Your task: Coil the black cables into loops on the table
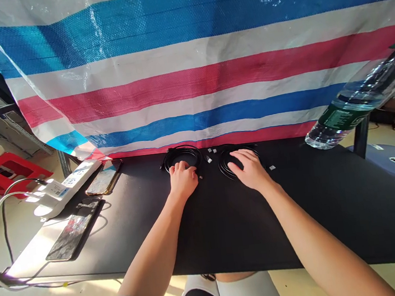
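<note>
On the black tabletop (228,230) lie two coils of black cable. My left hand (183,180) rests on the near side of the left coil (184,150), its fingers curled; whatever they pinch is too small to make out. Over the right coil (225,166) is my right hand (249,168), its thumb and fingers apart, touching or just above the cable. Small pale tags or connector pieces (209,159) sit between the coils, and another (272,168) lies right of my right hand.
Two phones (73,231) (104,177) and a white power strip (76,177) with cables are at the left. A water bottle (343,114) stands at the back right. A striped plastic sheet (190,82) hangs behind the table. A red stool (11,171) is beyond the left side.
</note>
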Action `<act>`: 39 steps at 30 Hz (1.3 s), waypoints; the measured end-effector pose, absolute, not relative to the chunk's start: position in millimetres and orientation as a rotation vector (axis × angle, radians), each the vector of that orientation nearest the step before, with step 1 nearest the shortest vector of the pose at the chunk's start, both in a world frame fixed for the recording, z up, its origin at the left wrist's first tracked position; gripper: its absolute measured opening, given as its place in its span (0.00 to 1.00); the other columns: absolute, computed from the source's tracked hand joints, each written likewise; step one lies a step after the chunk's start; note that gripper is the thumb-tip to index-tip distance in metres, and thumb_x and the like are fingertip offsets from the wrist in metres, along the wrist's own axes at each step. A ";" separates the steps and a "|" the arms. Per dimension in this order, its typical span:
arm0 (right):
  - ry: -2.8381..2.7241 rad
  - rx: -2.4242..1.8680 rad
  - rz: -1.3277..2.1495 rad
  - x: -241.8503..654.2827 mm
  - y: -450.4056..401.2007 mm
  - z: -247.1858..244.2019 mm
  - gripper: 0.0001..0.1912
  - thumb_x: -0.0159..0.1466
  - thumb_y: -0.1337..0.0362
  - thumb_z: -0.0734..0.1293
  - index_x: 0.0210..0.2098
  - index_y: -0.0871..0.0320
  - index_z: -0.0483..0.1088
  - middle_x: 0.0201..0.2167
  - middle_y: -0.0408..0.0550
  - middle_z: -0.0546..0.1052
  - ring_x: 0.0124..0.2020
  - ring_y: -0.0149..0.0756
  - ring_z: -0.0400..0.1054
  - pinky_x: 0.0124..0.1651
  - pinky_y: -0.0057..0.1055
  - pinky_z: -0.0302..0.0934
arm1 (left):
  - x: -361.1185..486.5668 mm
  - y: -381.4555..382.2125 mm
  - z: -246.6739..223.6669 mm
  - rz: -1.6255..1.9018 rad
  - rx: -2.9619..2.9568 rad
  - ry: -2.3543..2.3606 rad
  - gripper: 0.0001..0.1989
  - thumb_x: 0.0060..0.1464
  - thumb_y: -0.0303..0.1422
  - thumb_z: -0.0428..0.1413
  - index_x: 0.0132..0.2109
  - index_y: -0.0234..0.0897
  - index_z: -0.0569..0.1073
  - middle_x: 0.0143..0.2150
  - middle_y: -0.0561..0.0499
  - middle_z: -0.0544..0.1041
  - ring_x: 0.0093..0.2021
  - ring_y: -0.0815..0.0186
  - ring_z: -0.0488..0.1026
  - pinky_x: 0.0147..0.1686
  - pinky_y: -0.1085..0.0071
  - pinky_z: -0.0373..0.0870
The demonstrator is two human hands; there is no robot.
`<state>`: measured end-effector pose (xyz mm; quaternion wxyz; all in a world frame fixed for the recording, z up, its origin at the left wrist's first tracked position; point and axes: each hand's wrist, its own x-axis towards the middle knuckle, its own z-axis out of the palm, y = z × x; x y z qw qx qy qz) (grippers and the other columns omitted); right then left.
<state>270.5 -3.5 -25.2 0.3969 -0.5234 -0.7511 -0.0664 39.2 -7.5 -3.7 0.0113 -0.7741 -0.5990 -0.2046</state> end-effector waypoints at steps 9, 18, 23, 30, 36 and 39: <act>-1.336 -2.295 0.080 314.3 -10.2 5.9 0.15 0.55 0.59 0.66 0.37 0.61 0.77 0.37 0.60 0.79 0.42 0.52 0.72 0.43 0.43 0.65 | 30.7 -10.1 -5.8 -0.731 -2.455 -1.822 0.17 0.54 0.29 0.55 0.50 0.46 0.76 0.45 0.45 0.75 0.47 0.57 0.71 0.49 0.56 0.64; -1.269 -2.341 0.348 314.7 -10.5 11.4 0.08 0.55 0.63 0.66 0.24 0.58 0.76 0.27 0.56 0.78 0.37 0.48 0.74 0.36 0.34 0.63 | 29.5 -9.6 -4.9 -1.229 -2.226 -2.115 0.21 0.50 0.37 0.59 0.52 0.41 0.71 0.51 0.43 0.74 0.54 0.53 0.70 0.53 0.52 0.64; -1.007 -1.958 0.572 319.3 -4.8 2.4 0.14 0.55 0.61 0.66 0.15 0.56 0.65 0.11 0.43 0.65 0.19 0.36 0.65 0.23 0.30 0.56 | 25.4 -6.0 -4.9 -1.518 -2.133 -2.201 0.20 0.46 0.40 0.62 0.47 0.41 0.71 0.48 0.45 0.75 0.51 0.54 0.72 0.52 0.54 0.66; -0.727 -1.437 1.018 319.4 -5.9 6.5 0.16 0.47 0.60 0.74 0.19 0.55 0.61 0.14 0.41 0.69 0.13 0.25 0.54 0.12 0.22 0.42 | 26.4 -7.4 -4.6 -1.586 -2.163 -2.162 0.17 0.48 0.40 0.61 0.44 0.40 0.72 0.46 0.45 0.75 0.50 0.55 0.73 0.52 0.54 0.67; -0.639 -1.392 1.124 321.1 -8.4 7.5 0.13 0.54 0.62 0.71 0.19 0.57 0.63 0.18 0.46 0.75 0.12 0.23 0.53 0.11 0.21 0.41 | 27.3 -8.3 -3.2 -1.589 -2.168 -2.130 0.12 0.50 0.39 0.58 0.42 0.39 0.72 0.44 0.46 0.75 0.46 0.57 0.74 0.50 0.55 0.68; -0.650 -1.444 1.017 321.1 -8.0 2.2 0.10 0.46 0.69 0.73 0.19 0.58 0.66 0.15 0.42 0.71 0.12 0.23 0.54 0.12 0.21 0.44 | 27.2 -8.3 -2.8 -1.588 -2.181 -2.124 0.12 0.50 0.39 0.58 0.41 0.39 0.73 0.43 0.46 0.75 0.45 0.57 0.74 0.48 0.55 0.69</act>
